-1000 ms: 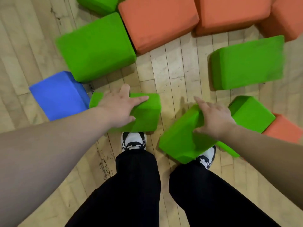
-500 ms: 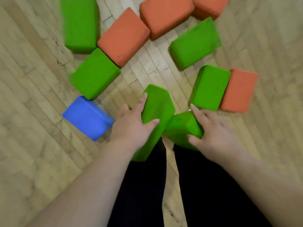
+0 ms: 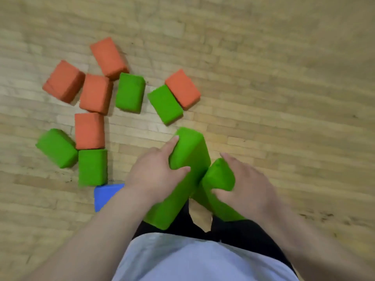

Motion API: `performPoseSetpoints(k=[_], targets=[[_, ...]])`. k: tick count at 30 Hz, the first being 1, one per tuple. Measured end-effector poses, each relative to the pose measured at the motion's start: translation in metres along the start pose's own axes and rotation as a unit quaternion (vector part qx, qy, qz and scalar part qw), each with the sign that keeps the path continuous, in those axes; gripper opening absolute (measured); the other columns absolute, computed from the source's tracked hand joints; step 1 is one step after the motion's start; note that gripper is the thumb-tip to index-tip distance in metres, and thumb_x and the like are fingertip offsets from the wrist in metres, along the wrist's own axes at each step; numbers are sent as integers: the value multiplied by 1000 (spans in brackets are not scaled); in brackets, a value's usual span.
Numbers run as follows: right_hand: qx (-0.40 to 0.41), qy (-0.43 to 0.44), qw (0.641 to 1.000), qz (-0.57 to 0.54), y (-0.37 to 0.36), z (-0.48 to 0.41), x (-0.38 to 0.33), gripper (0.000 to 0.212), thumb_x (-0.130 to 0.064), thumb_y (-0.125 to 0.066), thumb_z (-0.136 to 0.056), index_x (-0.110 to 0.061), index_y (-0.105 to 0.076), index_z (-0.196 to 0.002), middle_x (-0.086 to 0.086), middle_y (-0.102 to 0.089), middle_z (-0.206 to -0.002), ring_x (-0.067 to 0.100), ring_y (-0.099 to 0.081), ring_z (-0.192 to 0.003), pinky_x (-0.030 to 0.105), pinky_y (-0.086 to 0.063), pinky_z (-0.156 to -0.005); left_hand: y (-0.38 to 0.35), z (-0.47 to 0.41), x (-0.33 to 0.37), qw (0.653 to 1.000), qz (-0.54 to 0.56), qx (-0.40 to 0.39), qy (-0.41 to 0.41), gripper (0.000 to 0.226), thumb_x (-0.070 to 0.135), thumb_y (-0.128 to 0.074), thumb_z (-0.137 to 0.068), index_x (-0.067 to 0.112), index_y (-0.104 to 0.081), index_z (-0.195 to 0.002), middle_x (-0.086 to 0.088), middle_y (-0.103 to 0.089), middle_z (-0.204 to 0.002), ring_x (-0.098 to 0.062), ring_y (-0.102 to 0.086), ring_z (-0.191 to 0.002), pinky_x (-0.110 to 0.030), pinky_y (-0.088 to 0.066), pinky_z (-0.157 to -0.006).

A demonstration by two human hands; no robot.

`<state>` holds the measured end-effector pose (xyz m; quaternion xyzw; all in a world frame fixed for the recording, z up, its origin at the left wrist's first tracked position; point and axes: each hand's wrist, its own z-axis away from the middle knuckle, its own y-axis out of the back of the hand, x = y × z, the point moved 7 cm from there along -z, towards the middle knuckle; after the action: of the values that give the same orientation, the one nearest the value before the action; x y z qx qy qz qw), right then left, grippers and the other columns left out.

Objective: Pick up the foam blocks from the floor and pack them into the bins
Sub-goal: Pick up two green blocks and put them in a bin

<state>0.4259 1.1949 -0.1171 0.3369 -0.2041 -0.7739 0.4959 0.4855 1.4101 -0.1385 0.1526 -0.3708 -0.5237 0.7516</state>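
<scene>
Held blocks: the left green block (image 3: 188,157) and the right green block (image 3: 219,176) were up off the floor (image 3: 284,98), in front of the person's waist, their near edges touching
Left hand: the left hand (image 3: 156,171) gripped its block, thumb curled over one face, fingers along another
Right hand: the right hand (image 3: 247,187) clasped its block from the right; blurred
Change: a second before, both blocks lay on the floor by the feet; now they were lifted and the person had straightened
Remaining: five orange blocks (image 3: 95,94), four loose green blocks (image 3: 129,93) and a blue block (image 3: 105,194) lay on the floor
Meaning: this pair was picked up; carrying seemed next; no bin was in view
</scene>
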Motion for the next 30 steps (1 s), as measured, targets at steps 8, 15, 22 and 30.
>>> performPoseSetpoints(k=[8, 15, 22, 30], targets=[[169, -126, 968, -134, 58, 198, 258, 93, -63, -71, -83, -44, -22, -159, -18, -37, -160, 10, -37, -143, 27, -33, -109, -131, 114, 309, 935, -227, 36, -271, 92, 75, -53, -84, 51, -3, -157, -5, -54, -115, -33, -54, -109, -46, -49, -94], [340, -292, 859, -247, 67, 410, 441, 94, -63, -78, -76, -39, -35, -156, -12, -47, -155, 12, -46, -140, 30, -38, -112, -264, 240, 548, 798, -317, -20, -512, 93, 74, -53, -86, 51, 1, -157, -4, -52, -127, -31, -50, -122, -41, -43, -102], [405, -408, 749, -329, 49, 524, 516, 101, -66, -77, -71, -48, -25, -156, -8, -54, -148, 18, -56, -128, 37, -49, -100, -357, 318, 665, 671, -371, -82, -637, 92, 74, -51, -86, 50, 1, -158, -2, -52, -123, -29, -48, -122, -41, -42, -101], [512, -437, 663, -328, 137, 560, 608, 97, -63, -77, -75, -48, -28, -156, -18, -49, -152, 10, -50, -134, 32, -43, -107, -371, 332, 846, 579, -361, -59, -729, 94, 74, -55, -84, 53, -1, -157, 1, -52, -126, -27, -48, -124, -38, -42, -102]])
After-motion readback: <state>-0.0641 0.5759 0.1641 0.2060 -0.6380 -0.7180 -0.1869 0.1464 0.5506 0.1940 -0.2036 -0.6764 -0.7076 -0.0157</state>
